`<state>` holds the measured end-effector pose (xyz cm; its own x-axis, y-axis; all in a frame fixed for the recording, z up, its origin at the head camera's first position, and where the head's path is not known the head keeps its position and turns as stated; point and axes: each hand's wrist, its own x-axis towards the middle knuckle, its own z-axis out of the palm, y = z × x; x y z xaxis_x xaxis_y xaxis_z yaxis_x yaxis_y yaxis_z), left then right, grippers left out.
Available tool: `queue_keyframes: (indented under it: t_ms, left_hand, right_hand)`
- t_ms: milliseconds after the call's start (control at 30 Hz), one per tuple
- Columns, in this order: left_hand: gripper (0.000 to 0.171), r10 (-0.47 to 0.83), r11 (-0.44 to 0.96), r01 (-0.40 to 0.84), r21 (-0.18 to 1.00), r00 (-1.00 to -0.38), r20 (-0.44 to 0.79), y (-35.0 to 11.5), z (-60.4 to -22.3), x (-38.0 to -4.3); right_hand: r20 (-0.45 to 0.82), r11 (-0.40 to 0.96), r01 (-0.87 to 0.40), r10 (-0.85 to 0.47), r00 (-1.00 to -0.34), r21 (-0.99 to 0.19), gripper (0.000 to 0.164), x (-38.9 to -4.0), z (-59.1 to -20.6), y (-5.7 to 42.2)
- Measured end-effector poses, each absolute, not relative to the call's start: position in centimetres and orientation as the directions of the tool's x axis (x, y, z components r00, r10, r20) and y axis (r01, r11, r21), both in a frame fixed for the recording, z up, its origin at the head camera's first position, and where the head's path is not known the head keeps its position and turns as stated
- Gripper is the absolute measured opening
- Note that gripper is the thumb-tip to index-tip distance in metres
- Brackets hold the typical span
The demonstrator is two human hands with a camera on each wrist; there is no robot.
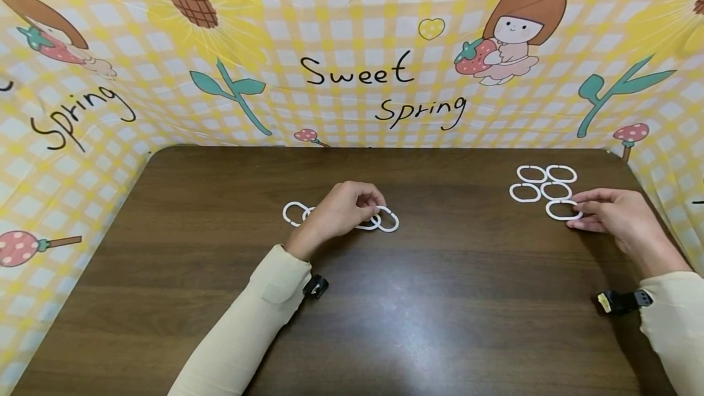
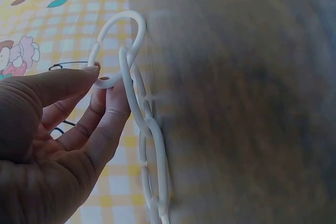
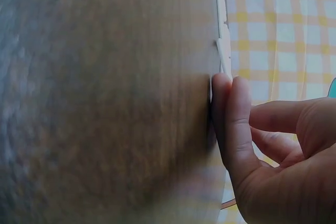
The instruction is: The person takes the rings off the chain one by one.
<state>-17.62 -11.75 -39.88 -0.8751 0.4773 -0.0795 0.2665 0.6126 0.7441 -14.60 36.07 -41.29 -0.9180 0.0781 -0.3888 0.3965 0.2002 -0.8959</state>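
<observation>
My left hand (image 1: 346, 209) pinches the end link (image 2: 142, 27) of a short white plastic chain between thumb and fingertips. In the left wrist view the rest of the chain (image 2: 161, 171) runs from that link along the tabletop; in the head view my hand covers its middle. Over at the right, my right hand (image 1: 624, 219) pinches the near side of a loose white link (image 1: 562, 219), thumb above and fingers low against the table. In the right wrist view the fingers hide that link, and other loose links (image 3: 224, 51) show edge-on beyond the fingertips.
Several loose white links (image 1: 525, 201) lie flat in two close rows just beyond my right hand. The brown wooden table (image 1: 440, 298) ends at a yellow-checked cloth (image 1: 352, 11) that stands along its back and sides.
</observation>
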Motion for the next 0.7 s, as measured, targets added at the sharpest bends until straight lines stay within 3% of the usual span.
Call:
queue_keyframes:
  t_ms: [700]
  left_hand:
    - [0.009, 0.478, 0.624, 0.274, 0.732, -0.875, -0.080, -11.98, -39.81, -17.53]
  right_hand:
    - [-0.290, 0.372, 0.312, 0.115, -0.950, -0.874, 0.051, -14.55, -41.96, 35.87]
